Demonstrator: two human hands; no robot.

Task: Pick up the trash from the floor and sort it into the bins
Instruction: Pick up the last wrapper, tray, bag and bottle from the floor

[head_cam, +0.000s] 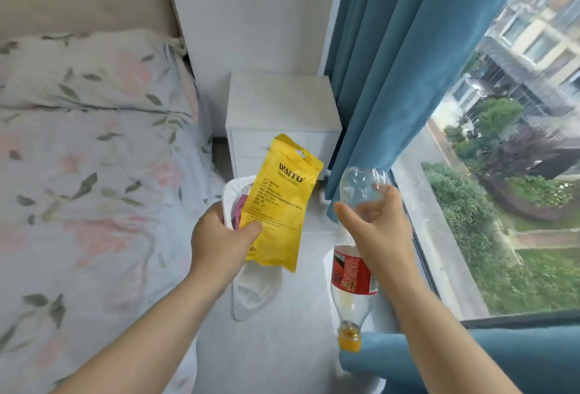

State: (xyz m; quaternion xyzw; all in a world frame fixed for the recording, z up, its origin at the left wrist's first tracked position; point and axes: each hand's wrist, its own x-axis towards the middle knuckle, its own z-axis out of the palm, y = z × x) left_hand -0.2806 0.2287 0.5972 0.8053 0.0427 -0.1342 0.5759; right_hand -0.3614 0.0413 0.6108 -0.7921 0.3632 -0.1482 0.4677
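Left hand [219,236]: pinches flat yellow printed plastic pouch [279,205].
Right hand [376,230]: grips inverted clear plastic bottle [351,271], red label, yellow cap.

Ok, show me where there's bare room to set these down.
The nightstand top, between wall and curtain, is bare. The bedspread below the pillow is open. The floor strip between it and the window is free. Crowded midair: left hand grips the yellow pouch, right hand the bottle.
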